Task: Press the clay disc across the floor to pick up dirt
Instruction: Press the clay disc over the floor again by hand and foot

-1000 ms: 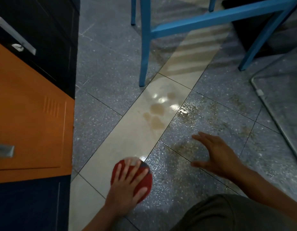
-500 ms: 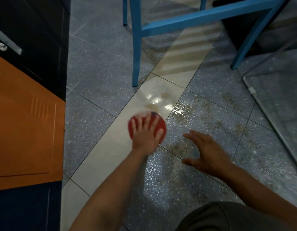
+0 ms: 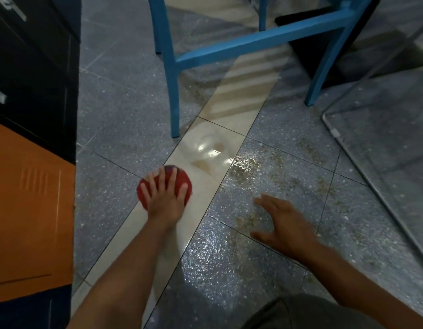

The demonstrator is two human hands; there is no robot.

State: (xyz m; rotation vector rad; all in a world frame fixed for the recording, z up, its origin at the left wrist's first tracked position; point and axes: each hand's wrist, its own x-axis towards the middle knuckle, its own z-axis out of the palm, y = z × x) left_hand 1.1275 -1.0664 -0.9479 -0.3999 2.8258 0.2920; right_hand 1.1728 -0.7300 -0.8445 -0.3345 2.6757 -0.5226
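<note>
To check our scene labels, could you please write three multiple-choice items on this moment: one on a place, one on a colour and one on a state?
1. Where is the clay disc?
A) in a bucket
B) at the left edge of the cream tile strip, beneath the left hand
C) on a shelf

2. What colour is the chair frame?
A) blue
B) white
C) yellow

3. How is the right hand?
A) clenched in a fist
B) gripping the disc
C) open, fingers spread, holding nothing

Answers:
1 B: the left hand's straight fingers lie over the red disc where the pale strip meets grey tile.
2 A: its legs and crossbar are blue.
3 C: its fingers are straight and spread by the dirt on the grey tiles.
</note>
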